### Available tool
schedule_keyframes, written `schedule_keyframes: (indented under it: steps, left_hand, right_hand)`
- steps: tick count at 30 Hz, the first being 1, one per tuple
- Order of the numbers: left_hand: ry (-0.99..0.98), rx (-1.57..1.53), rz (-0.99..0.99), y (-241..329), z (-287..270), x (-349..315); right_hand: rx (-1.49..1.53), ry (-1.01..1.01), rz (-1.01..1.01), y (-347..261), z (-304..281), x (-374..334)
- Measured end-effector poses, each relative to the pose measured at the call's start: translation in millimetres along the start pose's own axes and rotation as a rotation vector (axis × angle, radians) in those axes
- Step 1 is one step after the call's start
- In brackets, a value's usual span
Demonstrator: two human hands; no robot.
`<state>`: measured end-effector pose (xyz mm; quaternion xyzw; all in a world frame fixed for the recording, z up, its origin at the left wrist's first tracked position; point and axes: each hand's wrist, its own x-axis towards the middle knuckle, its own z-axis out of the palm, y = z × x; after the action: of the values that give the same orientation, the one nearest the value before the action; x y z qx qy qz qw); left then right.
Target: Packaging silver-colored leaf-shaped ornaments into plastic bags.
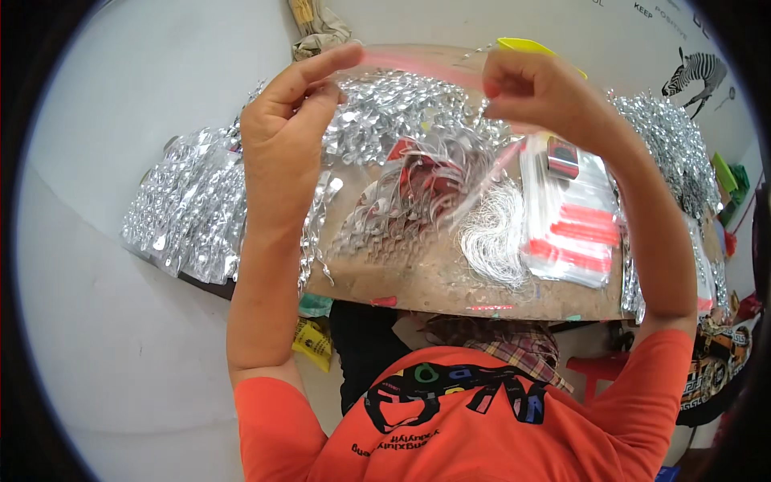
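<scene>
Right hand (518,90) clamps a blurred clear bag (426,63) above the desk (353,277); the left hand (293,112) meets its other end, grip unclear.
Below lie white cords (494,233), pink-banded bags (572,233) and silvery strands (385,108).

A white wall (450,20) printed with a zebra figure (697,79) and dark lettering (671,26) at 2 o'clock backs a room in bright, even light. A worn brown tabletop (349,281) spans the center, its near edge curving past 6 o'clock. A red stool (602,371) stands at 4 o'clock, while at 9 o'clock a faint seam crosses a plain, pale surface (88,161).
</scene>
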<state>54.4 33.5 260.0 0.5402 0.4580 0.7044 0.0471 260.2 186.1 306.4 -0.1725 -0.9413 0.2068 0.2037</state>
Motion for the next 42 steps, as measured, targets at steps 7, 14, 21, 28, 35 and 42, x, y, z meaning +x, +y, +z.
schedule_keyframes:
  steps: [7,14,21,28,35,42]
  left_hand:
    - [0.006,0.018,0.04,-4.5,-14.0,1.1]
    - [0.054,0.132,-0.03,-39.8,-32.1,23.3]
    - [-0.031,0.219,0.143,-121.8,13.6,100.3]
    - [-0.529,0.375,0.312,-149.6,185.3,17.4]
    - [-0.903,0.316,0.193,-168.0,168.8,-86.5]
    - [-0.277,0.415,-0.456,-106.0,-2.8,-179.8]
  right_hand:
    - [0.027,0.158,-0.056,21.3,7.6,9.8]
    - [0.153,0.06,-0.011,-11.6,-1.1,5.0]
    - [0.498,0.157,0.137,9.6,46.7,-12.1]
    - [1.0,0.129,0.535,16.3,126.3,-117.4]
    - [1.364,0.002,0.814,27.7,220.4,-185.6]
    - [1.477,-0.151,0.786,37.8,264.3,-170.0]
